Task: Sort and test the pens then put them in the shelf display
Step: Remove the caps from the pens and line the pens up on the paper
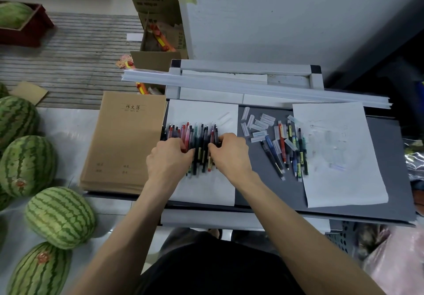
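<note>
While both hands gather the row of pens point(199, 134) on the white sheet point(206, 192) at the left of the surface point(263, 189), the left hand point(171, 158) and right hand point(231, 151) curl their fingers onto the barrels from either side. Best practice is probably to squeeze inward evenly, keeping the tips aligned and clear of the second batch point(290, 155) at right.

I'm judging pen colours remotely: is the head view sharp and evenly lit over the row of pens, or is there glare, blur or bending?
Head view, centre: soft even light, no glare on the row of pens, colours readable though slightly soft; head view, right: marks on the paper sheet faint and smeared; head view, edges: wide-angle stretching, as on the watermelons.
</note>
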`<state>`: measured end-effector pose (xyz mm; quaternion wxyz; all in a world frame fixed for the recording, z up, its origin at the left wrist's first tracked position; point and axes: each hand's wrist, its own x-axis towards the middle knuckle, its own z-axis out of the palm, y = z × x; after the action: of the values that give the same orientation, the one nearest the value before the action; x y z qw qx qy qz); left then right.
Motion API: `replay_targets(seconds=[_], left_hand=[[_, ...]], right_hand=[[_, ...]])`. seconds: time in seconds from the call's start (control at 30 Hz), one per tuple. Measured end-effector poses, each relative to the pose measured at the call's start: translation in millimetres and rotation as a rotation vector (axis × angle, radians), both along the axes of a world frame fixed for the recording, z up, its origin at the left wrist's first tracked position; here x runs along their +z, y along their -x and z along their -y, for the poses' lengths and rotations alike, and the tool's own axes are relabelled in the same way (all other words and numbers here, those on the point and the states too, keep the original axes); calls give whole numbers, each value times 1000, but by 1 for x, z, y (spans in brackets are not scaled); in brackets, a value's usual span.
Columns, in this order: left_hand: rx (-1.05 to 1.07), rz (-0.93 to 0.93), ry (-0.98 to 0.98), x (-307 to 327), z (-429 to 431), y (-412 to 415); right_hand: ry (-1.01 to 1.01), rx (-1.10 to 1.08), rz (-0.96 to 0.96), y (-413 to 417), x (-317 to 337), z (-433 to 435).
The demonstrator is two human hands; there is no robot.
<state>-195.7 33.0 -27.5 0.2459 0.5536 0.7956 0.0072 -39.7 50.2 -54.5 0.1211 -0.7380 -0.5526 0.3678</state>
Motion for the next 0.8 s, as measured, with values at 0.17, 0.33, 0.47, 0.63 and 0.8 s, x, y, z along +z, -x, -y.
replay_targets(seconds=[0.17, 0.33, 0.47, 0.63, 0.8], left_hand=[[32, 117, -22, -7, 4, 3], [31, 178, -59, -11, 5, 3], [20, 177, -67, -10, 4, 1], [8, 177, -58, -10, 1, 5], [-17, 167, -54, -12, 1, 4]], right_hand=[[-69, 19, 47, -11, -2, 7], [-81, 22, 36, -8, -7, 12], [-92, 53, 76, -1, -8, 13], [-113, 55, 142, -8, -10, 14], [-90, 36, 70, -15, -10, 16]])
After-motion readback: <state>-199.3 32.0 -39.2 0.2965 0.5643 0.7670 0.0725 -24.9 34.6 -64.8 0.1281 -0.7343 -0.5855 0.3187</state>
